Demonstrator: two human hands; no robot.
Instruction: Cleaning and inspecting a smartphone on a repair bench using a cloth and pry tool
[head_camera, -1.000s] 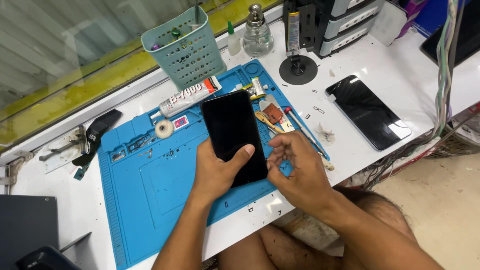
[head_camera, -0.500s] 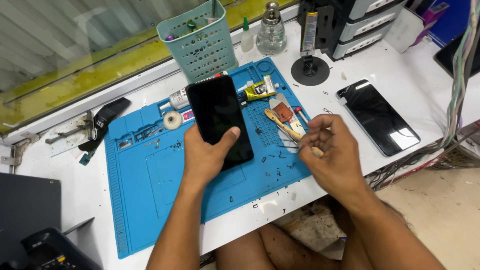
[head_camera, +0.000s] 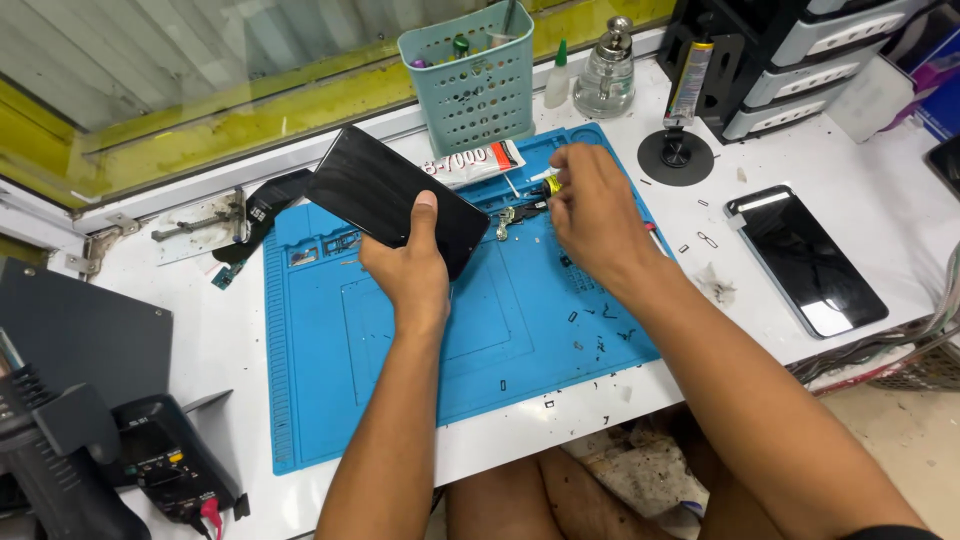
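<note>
Centrally, my left hand grips a black phone, tilted above the blue mat. My right hand pinches a small yellow part beside the glue tube, near a green basket.

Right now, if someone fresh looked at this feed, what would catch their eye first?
The bright blue work mat on the white bench, and above its upper left part the black phone held tilted in the left hand. Beside it, the right hand reaches among small tools and parts at the mat's top edge, fingers closed near something yellow. Off to the right, a second dark phone lies flat on the bench.
</note>
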